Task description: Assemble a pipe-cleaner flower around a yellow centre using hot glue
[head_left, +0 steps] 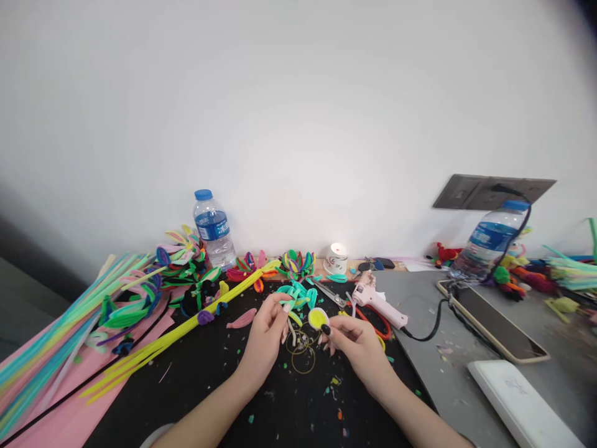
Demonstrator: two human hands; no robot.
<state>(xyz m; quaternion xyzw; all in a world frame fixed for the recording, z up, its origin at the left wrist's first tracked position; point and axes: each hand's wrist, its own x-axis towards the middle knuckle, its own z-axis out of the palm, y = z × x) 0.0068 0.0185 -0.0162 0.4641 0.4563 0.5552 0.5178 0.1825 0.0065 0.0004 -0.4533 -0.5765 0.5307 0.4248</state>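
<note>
My left hand point(267, 330) is closed in a pinch on a pale teal pipe-cleaner piece point(290, 305). Between the thumb and fingers of my right hand point(357, 342) is a small round disc point(318, 318), yellow inside with a pale rim. The two hands are close together but apart, above a black mat point(280, 401). Thin gold-coloured rings point(303, 361) lie beneath them. Just beyond my left fingertips are looped teal pipe cleaners point(305, 294). Scissors point(330, 292) lie behind the disc, partly covered.
A pink glue gun point(380, 306) rests right of my hands, its cord running right. Yellow pipe cleaners point(186, 330) cross the left side. Water bottles point(214, 230) stand by the wall. A paper cup point(336, 258), a phone point(494, 320) and a white power bank point(520, 398) are also there.
</note>
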